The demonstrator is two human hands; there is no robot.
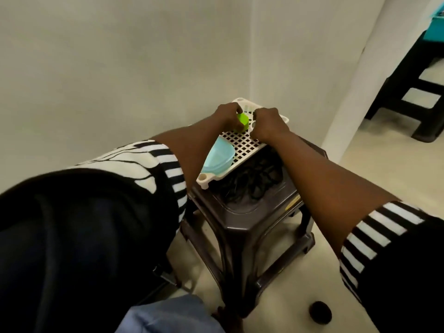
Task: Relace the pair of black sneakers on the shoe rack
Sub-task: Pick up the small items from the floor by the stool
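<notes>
Striped sleeves (168, 169), both arms outstretched: left hand (228, 116) grips a green cup (243, 121) (atop the white lattice rack (242, 145)); right hand (266, 126) is curled, its contents impossible to tell.

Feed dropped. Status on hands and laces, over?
Left hand grips green cup. Right hand curled at white rack, grip unclear. Black laces heaped on stool under rack. No sneakers seen.

Top: black, short-sleeved, with white branching print on the left sleeve (125, 159). Cuffs: black-and-white striped bands, left cuff (174, 179) and right cuff (370, 234). Legwear: blue-grey trouser leg (168, 316).
</notes>
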